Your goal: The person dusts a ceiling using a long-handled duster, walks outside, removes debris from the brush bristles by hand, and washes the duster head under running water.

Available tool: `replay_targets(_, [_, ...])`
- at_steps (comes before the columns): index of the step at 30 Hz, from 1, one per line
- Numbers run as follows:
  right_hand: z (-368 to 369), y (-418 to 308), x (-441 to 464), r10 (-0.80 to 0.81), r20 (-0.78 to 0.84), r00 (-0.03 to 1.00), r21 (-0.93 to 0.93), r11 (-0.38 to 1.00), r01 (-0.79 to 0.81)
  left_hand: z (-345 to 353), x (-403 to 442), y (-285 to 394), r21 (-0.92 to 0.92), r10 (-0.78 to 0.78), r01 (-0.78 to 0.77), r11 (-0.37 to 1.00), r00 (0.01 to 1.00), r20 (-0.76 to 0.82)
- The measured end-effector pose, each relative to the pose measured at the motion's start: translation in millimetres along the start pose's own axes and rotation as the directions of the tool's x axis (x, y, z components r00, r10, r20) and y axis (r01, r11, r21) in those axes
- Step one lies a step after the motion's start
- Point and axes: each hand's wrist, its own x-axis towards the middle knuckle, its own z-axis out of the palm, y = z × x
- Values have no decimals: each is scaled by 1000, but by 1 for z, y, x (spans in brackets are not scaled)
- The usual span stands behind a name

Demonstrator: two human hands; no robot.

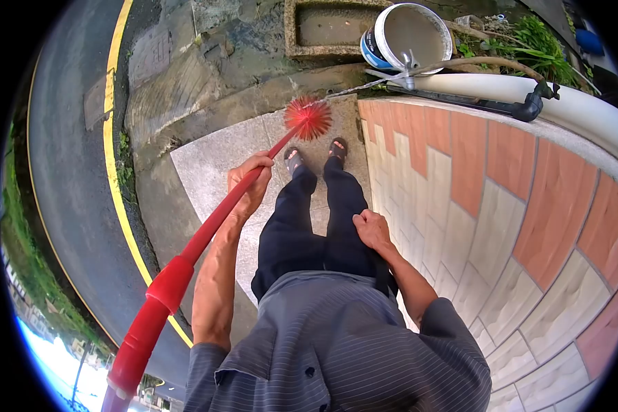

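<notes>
My left hand is wrapped round the red pole of a long-handled brush. The pole runs from the lower left, past a thicker red joint, up to the round, red-bristled brush head. That head is held just beyond my sandalled feet. A thin stream of what looks like water reaches the bristles from the metal tap. Beside my thigh, my right hand is curled into a fist, with no object showing in it.
A white bucket of murky liquid stands by a stone trough. A white pipe and a black pipe run along the tiled wall on my right. Paving is underfoot; a road with a yellow line lies left.
</notes>
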Motion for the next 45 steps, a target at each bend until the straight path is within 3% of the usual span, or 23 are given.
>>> replay_targets(4, [-23,-44,-14,-15,-96,995,179,983,32,13,-1,-4,-48,90,-89,995,995,30])
replay_targets(7, [-33,-66,-22,-25,-73,997,186,982,38,13,-5,-6,-79,141,-133,988,985,98])
replay_targets(9, [-31,-72,-17,-55,-83,995,180,981,69,16,-10,-6,-131,131,-116,985,985,113])
replay_targets(10, [-29,-74,-14,-69,-84,994,177,981,83,15,-10,-10,-62,183,-177,982,977,112])
replay_targets(13, [-16,-71,13,-155,-81,985,75,984,161,11,-18,-18,-106,125,-107,989,976,176])
replay_targets(18, [0,-73,58,-218,-36,975,-29,976,217,4,-23,-28,-27,327,-326,945,940,101])
replay_targets(20, [3,-70,57,-221,-42,974,-49,975,219,-5,-30,-27,-117,58,-35,993,977,203])
replay_targets(22, [7,-61,53,-218,-83,972,-46,976,215,-13,-38,-29,-126,42,-10,992,968,248])
replay_targets(24, [0,-72,53,-232,-118,966,-51,973,227,-19,-30,-31,-63,290,-284,957,938,187])
replay_targets(30, [-30,-108,19,-213,-102,972,-5,977,214,-23,-34,-37,-84,246,-235,968,952,180])
replay_targets(36, [-26,-111,23,-266,-66,962,-29,964,265,-29,-36,-44,-69,257,-249,966,904,342])
replay_targets(39, [-12,-104,52,-310,-30,950,-85,948,306,-38,-39,-28,-32,171,-174,984,893,417])
replay_targets(42, [-6,-98,77,-299,11,954,-143,944,297,-36,-42,-31,-32,292,-301,953,885,362])
replay_targets(45, [-9,-84,74,-233,31,972,-133,963,235,-50,-39,-28,14,180,-221,975,828,531])
